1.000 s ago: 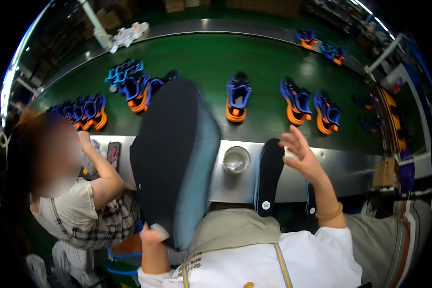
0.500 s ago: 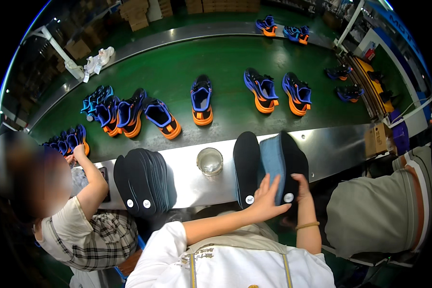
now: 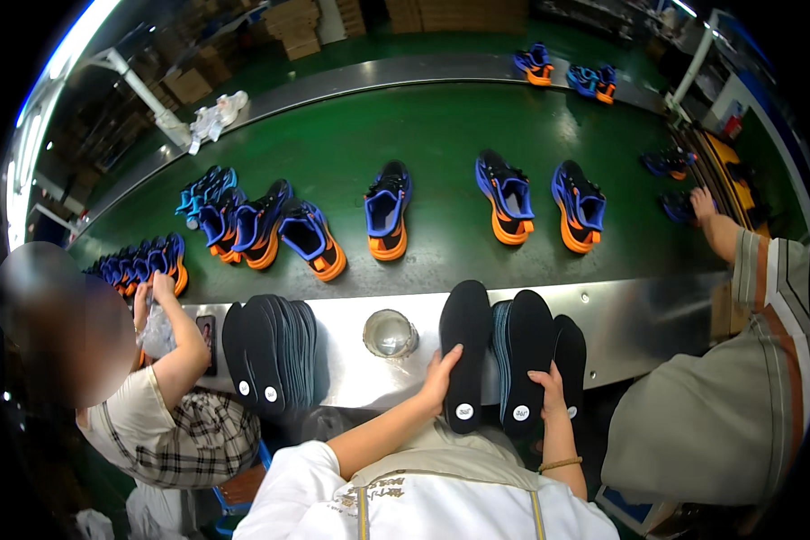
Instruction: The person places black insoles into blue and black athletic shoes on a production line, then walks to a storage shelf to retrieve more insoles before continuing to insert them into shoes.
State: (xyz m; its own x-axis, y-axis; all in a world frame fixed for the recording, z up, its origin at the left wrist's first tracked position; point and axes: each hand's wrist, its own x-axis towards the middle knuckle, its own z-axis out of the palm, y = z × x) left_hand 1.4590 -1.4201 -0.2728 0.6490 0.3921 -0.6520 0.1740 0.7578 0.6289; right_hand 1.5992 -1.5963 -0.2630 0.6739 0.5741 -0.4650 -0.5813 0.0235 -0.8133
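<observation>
My left hand [image 3: 438, 380] is closed on the left edge of a black insole [image 3: 464, 337] with a white round sticker at its heel, thumb on top. My right hand [image 3: 550, 392] is closed on the right edge of a stack of insoles [image 3: 523, 337], black on top with blue-grey undersides showing along its left side. Farther right, another black insole [image 3: 571, 346] lies partly behind that hand. A round glass jar [image 3: 391, 334] stands left of my left hand. Beyond it, a larger stack of black insoles [image 3: 265, 346] leans over sideways.
Blue, black and orange sneakers [image 3: 389, 211] stand along the green conveyor belt [image 3: 432, 121], beyond the metal ledge [image 3: 630, 315]. A person [image 3: 144, 414] at left handles shoes with both hands. At right, another person's hand [image 3: 704, 205] touches a dark shoe.
My left hand has left the blue-grey insole faces and now grips the left black insole. The insoles at right now stand as a stack and a separate piece. The right person's hand has come to a shoe.
</observation>
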